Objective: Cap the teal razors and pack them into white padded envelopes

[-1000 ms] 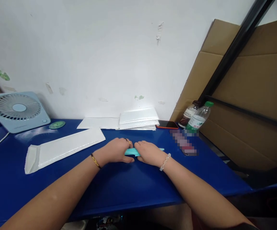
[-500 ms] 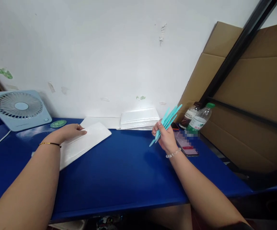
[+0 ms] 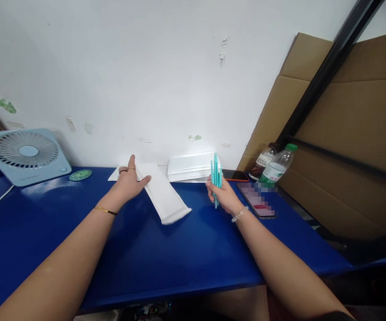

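Note:
A white padded envelope (image 3: 164, 194) lies slanted on the blue table (image 3: 179, 258), its near end toward the middle. My left hand (image 3: 128, 180) is at the envelope's left edge with the fingers spread; whether the thumb touches it is hard to tell. In my right hand (image 3: 220, 191) several thin turquoise sticks (image 3: 216, 171) stand upright, wrapped by the fingers. Behind, against the wall, is a stack of white envelopes (image 3: 193, 166), just left of the sticks.
At the left stands a light blue fan (image 3: 29, 154) with a cable, beside a green disc (image 3: 80, 175). Two phones, one dark (image 3: 235, 175) and one lit (image 3: 256, 200), and two bottles (image 3: 276, 167) are at the right, near cardboard (image 3: 353, 156).
The envelope has moved right and turned, its near end now pointing toward the right. My left hand has shifted right and opened. The turquoise sticks have swung more upright in my right hand.

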The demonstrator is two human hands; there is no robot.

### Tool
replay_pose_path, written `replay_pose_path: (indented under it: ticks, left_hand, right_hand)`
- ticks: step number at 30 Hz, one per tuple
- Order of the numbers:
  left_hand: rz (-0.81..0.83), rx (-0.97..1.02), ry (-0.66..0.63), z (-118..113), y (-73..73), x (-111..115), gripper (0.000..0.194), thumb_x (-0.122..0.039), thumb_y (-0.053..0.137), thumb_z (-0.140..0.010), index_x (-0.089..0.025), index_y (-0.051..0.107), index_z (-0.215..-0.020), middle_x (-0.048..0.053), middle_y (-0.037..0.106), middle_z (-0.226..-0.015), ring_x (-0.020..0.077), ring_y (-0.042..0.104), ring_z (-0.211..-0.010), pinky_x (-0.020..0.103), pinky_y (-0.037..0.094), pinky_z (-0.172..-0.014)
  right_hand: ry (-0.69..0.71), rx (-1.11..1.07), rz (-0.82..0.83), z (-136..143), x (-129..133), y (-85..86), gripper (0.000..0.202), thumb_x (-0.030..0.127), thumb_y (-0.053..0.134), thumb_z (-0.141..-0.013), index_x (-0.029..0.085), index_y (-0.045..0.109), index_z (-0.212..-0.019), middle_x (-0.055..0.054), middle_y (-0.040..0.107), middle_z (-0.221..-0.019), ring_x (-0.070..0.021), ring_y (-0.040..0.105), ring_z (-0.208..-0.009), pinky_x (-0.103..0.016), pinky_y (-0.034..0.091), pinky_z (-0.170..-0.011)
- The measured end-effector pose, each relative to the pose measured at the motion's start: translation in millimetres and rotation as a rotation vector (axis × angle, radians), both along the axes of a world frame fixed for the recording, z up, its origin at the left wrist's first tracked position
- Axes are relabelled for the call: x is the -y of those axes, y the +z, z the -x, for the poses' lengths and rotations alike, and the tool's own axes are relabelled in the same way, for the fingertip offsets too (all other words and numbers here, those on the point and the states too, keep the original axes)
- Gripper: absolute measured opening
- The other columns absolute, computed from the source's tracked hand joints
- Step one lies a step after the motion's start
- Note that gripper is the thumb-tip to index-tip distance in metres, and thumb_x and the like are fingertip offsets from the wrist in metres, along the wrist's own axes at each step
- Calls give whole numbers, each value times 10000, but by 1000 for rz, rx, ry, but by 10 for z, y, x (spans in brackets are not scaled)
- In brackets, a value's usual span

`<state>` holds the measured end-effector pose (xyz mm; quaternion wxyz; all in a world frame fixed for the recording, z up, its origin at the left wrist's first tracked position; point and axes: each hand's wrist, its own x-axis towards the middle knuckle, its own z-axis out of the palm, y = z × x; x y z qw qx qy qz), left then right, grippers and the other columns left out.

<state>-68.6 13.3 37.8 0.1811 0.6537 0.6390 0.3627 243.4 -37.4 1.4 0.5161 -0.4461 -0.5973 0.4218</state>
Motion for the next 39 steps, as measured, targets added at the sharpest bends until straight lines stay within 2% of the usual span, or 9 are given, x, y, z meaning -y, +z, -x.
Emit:
replay_pose_path:
  ticks: [2,4,10,13,16,19,24,29,39]
  left_hand:
    - [-81,-397,-56,118,53,12,848,-247,586,-700,-171,222,-1462,218,306,-1434,416,331,-1302,555,341,-1019]
    - [-82,-668,-268,154,76,33,825,-139,555,-657,-227,303,-1437,144,216,-1511,388,182,-1380,513,290,-1071]
    - [-24,-1074,-724,-332,-34,185,1138,1,587,-498,-366,120,-1469,19,41,-1570,355,-19,-1417,586,147,-1091]
    - [30,-1127,-862,-626,10,206,1188,-77,704,-442,-331,162,-1468,62,152,-1556,369,8,-1413,585,135,-1089]
    - [71,-1063,-967,-808,83,171,1157,-245,775,-423,-302,245,-1450,111,401,-1444,371,202,-1373,551,209,-1071]
    - [14,-896,-1003,-865,57,131,1053,-475,785,-423,-252,402,-1378,137,537,-1296,344,424,-1227,480,281,-1042]
    - [11,-703,-1017,-741,-138,164,1194,-660,757,-365,-215,370,-1403,167,420,-1406,374,398,-1251,454,317,-1018]
    - [-62,-613,-886,-633,-159,297,934,-477,665,-631,-225,287,-1447,129,532,-1274,305,538,-1096,377,409,-906]
    - [-114,-431,-779,-589,-172,286,778,-378,614,-688,-240,345,-1405,100,571,-1205,285,588,-1017,339,466,-813]
  right_hand:
    - [119,115,55,-69,48,110,292,434,586,-810,205,459,-939,83,475,-567,-73,439,-415,-207,387,-440]
    - [266,256,100,-124,87,196,266,415,588,-814,187,481,-899,77,473,-557,-69,435,-417,-204,381,-449]
    - [594,574,169,-171,160,345,205,357,582,-821,167,518,-859,70,473,-553,-64,442,-443,-191,378,-469]
    - [605,597,181,-206,179,400,209,357,585,-811,165,518,-861,59,492,-594,-62,452,-457,-187,383,-469]
    - [572,633,172,-277,189,430,203,348,586,-801,165,525,-863,43,513,-647,-56,451,-458,-185,388,-466]
    - [502,709,181,-354,186,411,180,327,584,-789,171,548,-872,35,523,-672,-62,458,-466,-186,395,-453]
    - [421,871,173,-401,136,306,108,261,582,-763,175,574,-828,19,562,-689,-86,495,-496,-193,397,-464]
    - [391,1082,38,-353,129,297,68,191,583,-746,175,613,-805,-16,648,-782,-148,581,-701,-221,403,-608]
    - [199,1503,-19,-230,210,405,162,213,512,-802,202,628,-915,-75,684,-879,-206,636,-747,-237,370,-564]
